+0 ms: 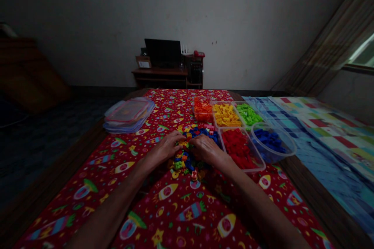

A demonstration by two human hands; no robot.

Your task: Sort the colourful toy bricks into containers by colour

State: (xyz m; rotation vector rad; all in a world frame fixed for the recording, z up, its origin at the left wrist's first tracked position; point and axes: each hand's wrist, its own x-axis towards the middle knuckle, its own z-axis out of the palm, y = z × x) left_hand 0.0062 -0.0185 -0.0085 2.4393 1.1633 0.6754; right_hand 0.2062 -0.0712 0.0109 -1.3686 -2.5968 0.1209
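A heap of small mixed-colour plastic bricks (189, 155) lies in the middle of a red patterned tablecloth (181, 210). My left hand (165, 148) and my right hand (206, 148) both rest on the heap, fingertips meeting over it near the centre. The fingers of both hands are curled and pinched onto bricks in the pile; which bricks they grip is too small and dark to make out. To the right stand clear tubs sorted by colour: orange (202, 109), yellow (226, 114), green (248, 113), red (239, 148), and a round tub of blue bricks (273, 142).
A stack of clear lids (128, 114) sits at the left of the cloth. A chequered blue cloth (315, 140) lies right of the table. A desk with a dark monitor (163, 52) stands against the far wall. The room is dim.
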